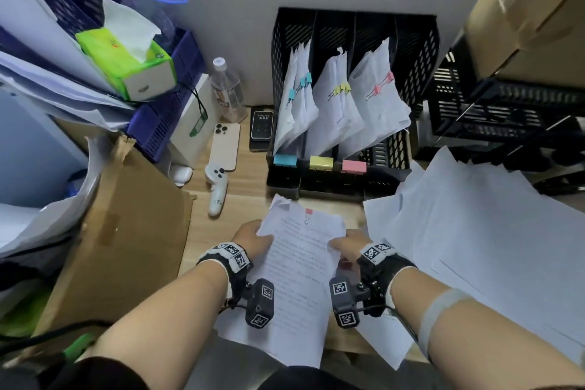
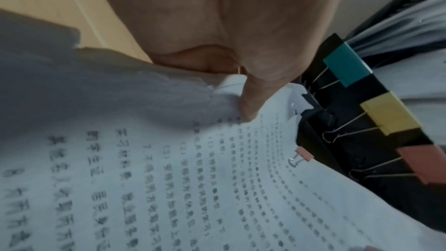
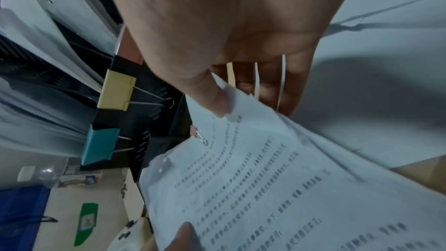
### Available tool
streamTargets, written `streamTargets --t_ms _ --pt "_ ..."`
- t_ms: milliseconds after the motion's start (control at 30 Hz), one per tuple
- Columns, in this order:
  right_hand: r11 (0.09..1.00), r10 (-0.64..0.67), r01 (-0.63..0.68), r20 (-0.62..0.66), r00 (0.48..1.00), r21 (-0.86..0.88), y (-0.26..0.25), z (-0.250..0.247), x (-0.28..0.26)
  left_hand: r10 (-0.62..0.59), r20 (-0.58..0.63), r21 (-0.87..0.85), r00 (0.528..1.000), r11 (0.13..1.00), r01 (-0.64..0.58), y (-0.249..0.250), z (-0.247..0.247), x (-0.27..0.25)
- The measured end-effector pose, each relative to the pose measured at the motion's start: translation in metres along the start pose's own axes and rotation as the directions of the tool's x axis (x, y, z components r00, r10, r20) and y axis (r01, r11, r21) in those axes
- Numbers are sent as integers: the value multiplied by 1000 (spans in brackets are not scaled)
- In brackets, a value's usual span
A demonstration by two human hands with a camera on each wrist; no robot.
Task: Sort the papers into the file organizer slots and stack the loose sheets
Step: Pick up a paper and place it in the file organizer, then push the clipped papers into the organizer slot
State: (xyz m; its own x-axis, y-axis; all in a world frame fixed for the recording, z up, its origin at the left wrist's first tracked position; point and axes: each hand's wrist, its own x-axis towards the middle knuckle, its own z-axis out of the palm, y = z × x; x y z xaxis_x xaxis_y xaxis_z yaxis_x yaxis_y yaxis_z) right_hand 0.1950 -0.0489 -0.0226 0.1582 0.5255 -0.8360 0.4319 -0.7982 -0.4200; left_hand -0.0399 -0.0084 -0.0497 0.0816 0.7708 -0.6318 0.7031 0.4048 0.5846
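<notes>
- Two hands are seen in the head view at a printed packet (image 1: 297, 263) fastened with a small pink clip (image 1: 308, 212); the left hand (image 1: 251, 239) is closed on its left edge and the right hand (image 1: 348, 245) on its right edge, above the wooden counter (image 1: 243, 180).
- Just beyond the packet's top edge stands the black file organizer (image 1: 351, 180), whose front bears a blue, a yellow and a pink binder clip; clipped papers lean in three of its slots.
- Loose sheets (image 1: 493, 231) are spread on the counter to the right, beside the right forearm.
- In the left wrist view, the left hand's (image 2: 229, 26) thumb is pressed on top of the packet (image 2: 217, 188), with the fingers hidden beneath; the pink clip (image 2: 303, 155) lies close to the organizer (image 2: 362, 159) front.
- In the right wrist view, the packet (image 3: 277, 188) is pinched by the right hand (image 3: 229, 26), thumb on top and fingers curled under its edge; the organizer (image 3: 156, 140) lies just past it.
</notes>
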Motion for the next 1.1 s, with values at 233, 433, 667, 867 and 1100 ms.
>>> streamTargets --t_ms 233,433,667,867,1100 --pt "975 -86 110 -128 988 193 23 -41 -12 78 57 -215 995 974 -64 50 -5 -16" --pt "907 -145 221 -226 963 359 34 -69 -31 91 131 -336 987 941 -42 83 7 -15" --pt "816 -213 336 -295 932 471 39 -98 -41 105 294 -292 950 956 -15 107 20 -33" --pt "851 -83 443 -761 643 282 16 -134 -63 301 139 -219 943 938 -267 161 30 -48" --pt "780 -369 459 -280 886 424 -18 -134 -97 666 184 -61 723 742 -668 246 45 -71"
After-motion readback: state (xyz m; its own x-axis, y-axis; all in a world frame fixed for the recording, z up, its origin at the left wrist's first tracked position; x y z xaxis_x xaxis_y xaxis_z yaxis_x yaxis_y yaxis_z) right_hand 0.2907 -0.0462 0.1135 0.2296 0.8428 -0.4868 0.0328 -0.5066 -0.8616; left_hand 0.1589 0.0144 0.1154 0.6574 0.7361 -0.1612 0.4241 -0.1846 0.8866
